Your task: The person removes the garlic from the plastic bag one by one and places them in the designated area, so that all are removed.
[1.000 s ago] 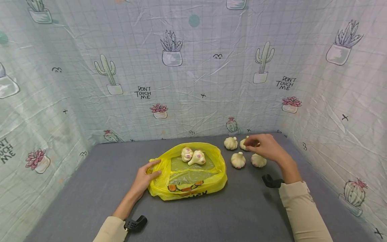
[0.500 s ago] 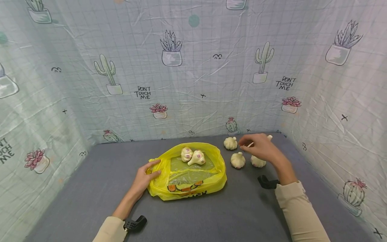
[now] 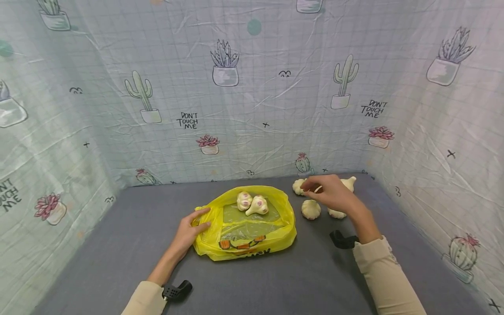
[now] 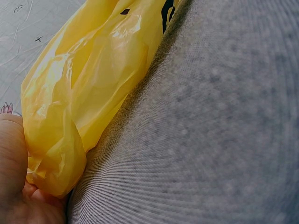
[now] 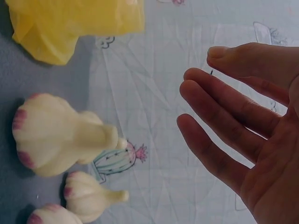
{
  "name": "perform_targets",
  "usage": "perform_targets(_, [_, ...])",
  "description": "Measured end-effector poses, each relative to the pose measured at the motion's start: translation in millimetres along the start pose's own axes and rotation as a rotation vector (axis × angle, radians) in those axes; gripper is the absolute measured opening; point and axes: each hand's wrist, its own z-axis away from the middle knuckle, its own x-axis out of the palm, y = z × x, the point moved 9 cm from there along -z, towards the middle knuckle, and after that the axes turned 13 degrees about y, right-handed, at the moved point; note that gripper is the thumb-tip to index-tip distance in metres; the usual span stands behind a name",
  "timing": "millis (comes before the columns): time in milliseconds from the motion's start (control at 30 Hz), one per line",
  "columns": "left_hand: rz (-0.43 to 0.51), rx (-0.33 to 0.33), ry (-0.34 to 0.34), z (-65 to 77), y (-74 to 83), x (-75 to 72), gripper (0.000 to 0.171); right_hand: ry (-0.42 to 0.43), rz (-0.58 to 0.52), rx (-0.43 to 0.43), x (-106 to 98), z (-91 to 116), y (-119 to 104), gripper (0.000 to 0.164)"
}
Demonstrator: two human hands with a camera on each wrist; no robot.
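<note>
A yellow plastic bag (image 3: pixel 246 253) lies with its mouth spread wide, and two garlic bulbs (image 3: pixel 257 205) rest inside near its far side. At the bag's left edge my left hand (image 3: pixel 188 229) holds the bunched plastic between thumb and fingers; the left wrist view shows the folds (image 4: pixel 56 163) against it. My right hand (image 3: pixel 330 192) hovers over several more garlic bulbs (image 3: pixel 311 210) on the right, partly covering some. In the right wrist view its fingers (image 5: pixel 210 154) are loosely bent and hold nothing, and a large bulb (image 5: pixel 51 135) is off to the side.
The dark grey table (image 3: pixel 252 288) is enclosed by a pale curtain (image 3: pixel 252 105) printed with potted cacti, rising at the back and both sides. One garlic bulb (image 3: pixel 348 183) stands right of the right hand, close to the back edge.
My right hand has moved left across the loose garlic bulbs, uncovering the far right one and overlapping the far left one. The left hand and the bag have stayed in place.
</note>
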Motion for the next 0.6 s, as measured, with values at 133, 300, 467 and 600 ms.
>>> perform_targets(133, [-0.005,-0.003,0.007,0.4,-0.2,0.2,0.051,0.000,-0.005,-0.021,3,-2,-9,0.015])
perform_targets(300, [-0.011,0.004,0.011,1.1,-2.2,1.0,0.051,-0.030,0.001,-0.042,11,-6,-22,0.017])
perform_targets(467, [-0.011,0.004,0.010,1.7,-3.1,2.0,0.052,-0.071,0.018,-0.106,21,-16,-41,0.015])
perform_targets(600, [-0.013,0.006,0.010,1.1,-2.3,0.6,0.052,-0.122,0.010,-0.179,33,-27,-61,0.015])
